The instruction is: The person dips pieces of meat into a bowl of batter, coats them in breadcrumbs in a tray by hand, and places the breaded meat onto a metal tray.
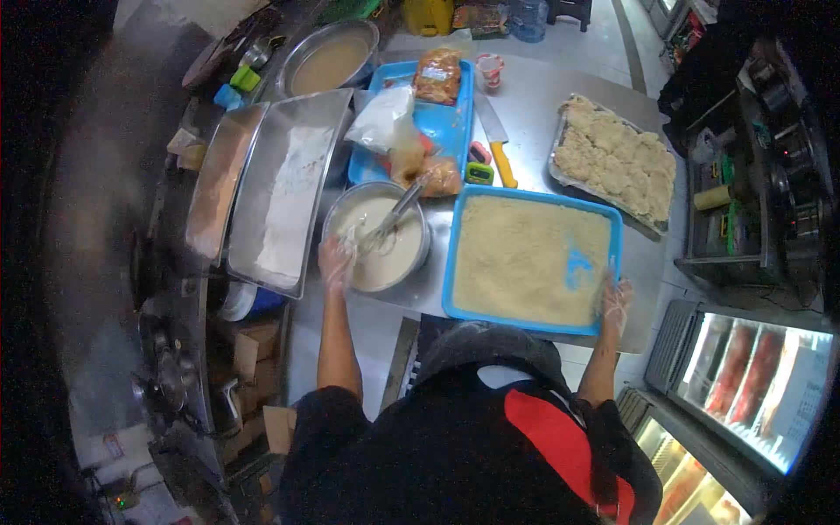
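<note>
My left hand [337, 261], in a clear glove, is at the left rim of a metal bowl [418, 248] of pale batter; its fingers are too blurred to read. A metal whisk [401, 213] leans in the batter. On the right, my right hand [617, 302], also gloved, touches the right edge of a blue tray [525, 326] with its fingers wrapped at the rim. Beige crumbs [525, 254] cover this tray, with a bare blue patch near the right side.
Two long metal pans [308, 223] stand left. Behind are a blue tray [363, 166] with bags, a large basin [374, 44], a knife [502, 157] with yellow handle and a small timer [479, 173]. A coated-food tray [612, 162] lies back right.
</note>
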`<action>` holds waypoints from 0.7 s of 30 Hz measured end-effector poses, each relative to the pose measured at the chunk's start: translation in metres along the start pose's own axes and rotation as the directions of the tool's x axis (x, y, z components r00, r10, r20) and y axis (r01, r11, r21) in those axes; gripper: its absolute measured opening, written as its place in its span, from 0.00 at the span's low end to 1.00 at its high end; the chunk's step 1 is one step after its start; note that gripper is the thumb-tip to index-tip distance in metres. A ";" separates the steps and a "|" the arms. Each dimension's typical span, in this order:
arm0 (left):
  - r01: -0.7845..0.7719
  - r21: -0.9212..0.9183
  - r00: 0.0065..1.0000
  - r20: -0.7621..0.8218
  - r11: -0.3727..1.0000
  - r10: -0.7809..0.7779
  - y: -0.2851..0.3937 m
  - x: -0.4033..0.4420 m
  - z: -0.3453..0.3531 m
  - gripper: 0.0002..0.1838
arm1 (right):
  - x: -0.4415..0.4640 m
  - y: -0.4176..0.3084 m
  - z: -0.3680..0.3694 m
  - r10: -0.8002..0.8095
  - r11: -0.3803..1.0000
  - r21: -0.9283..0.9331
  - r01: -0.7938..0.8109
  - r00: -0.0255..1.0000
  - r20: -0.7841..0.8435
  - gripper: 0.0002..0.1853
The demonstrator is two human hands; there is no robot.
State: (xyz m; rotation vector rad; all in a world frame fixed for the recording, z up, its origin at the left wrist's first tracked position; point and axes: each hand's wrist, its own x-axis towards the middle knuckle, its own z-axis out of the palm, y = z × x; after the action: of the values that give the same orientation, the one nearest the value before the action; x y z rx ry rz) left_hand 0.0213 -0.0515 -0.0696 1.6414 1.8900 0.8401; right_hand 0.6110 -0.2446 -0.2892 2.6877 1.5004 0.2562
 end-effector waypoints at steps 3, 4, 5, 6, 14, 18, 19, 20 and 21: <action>-0.051 -0.013 0.986 0.157 0.999 0.052 -0.089 0.043 0.010 0.13 | 0.000 0.014 0.005 -0.549 0.178 -0.968 0.178 0.834 0.053 0.19; -0.083 0.036 0.988 0.136 0.996 0.078 -0.122 0.060 0.022 0.13 | -0.002 0.017 -0.004 -0.640 -0.157 -0.988 0.004 0.761 0.105 0.19; -0.045 0.162 0.994 0.104 0.986 0.029 -0.107 0.066 0.024 0.12 | 0.009 0.007 0.001 -0.321 0.456 -0.871 0.180 0.947 0.027 0.20; -0.001 0.285 0.998 0.066 0.959 -0.019 -0.088 0.066 0.023 0.12 | 0.019 -0.003 0.006 0.043 0.889 -0.454 -0.063 0.998 -0.054 0.22; -0.301 0.608 0.934 0.342 0.734 0.100 -0.032 0.076 0.030 0.13 | 0.012 -0.008 0.015 0.075 0.995 0.059 -0.082 0.991 0.110 0.21; -0.267 0.680 0.931 0.365 0.683 0.002 -0.016 0.078 0.035 0.11 | 0.010 -0.013 0.003 0.068 0.985 0.152 -0.075 0.996 0.055 0.20; -0.245 0.692 0.936 0.350 0.679 -0.019 -0.017 0.079 0.038 0.11 | 0.009 -0.013 0.001 0.068 0.981 0.180 -0.074 0.997 0.041 0.20; -0.251 0.691 0.939 0.343 0.678 -0.002 -0.017 0.080 0.041 0.10 | 0.007 -0.013 -0.001 0.069 0.973 0.220 -0.070 0.998 0.012 0.20; -0.257 0.691 0.942 0.335 0.676 0.015 -0.019 0.080 0.041 0.10 | 0.006 -0.013 -0.006 0.067 0.961 0.271 -0.059 0.998 -0.019 0.20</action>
State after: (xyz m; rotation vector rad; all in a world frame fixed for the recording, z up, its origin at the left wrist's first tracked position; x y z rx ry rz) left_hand 0.0251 0.0311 -0.1095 2.2315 2.0012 -0.2084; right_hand 0.6023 -0.2327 -0.2845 2.9568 1.5630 0.0972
